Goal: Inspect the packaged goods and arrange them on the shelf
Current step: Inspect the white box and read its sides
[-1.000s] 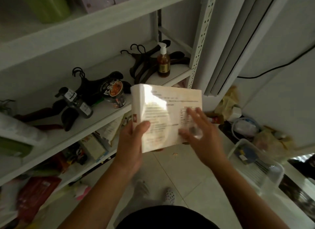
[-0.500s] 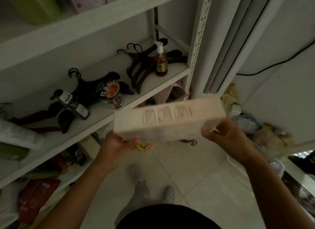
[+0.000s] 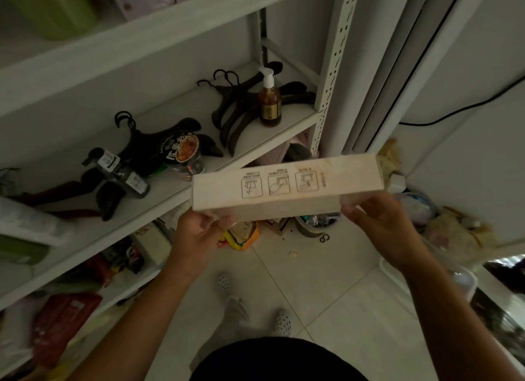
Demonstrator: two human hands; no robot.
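Pale carton [image 3: 285,186] held level, narrow edge up, just clear of shelf [image 3: 216,167] lip; left hand [image 3: 199,233] and right hand [image 3: 380,224] fingers curled round ends.

We see a pale cream carton [image 3: 284,187], long and flat, its narrow side face turned toward us with three square line pictograms in a row. It hangs nearly level, right end slightly higher, gripped at its ends by the left hand [image 3: 196,233] and right hand [image 3: 380,224], just before the shelf [image 3: 159,201].
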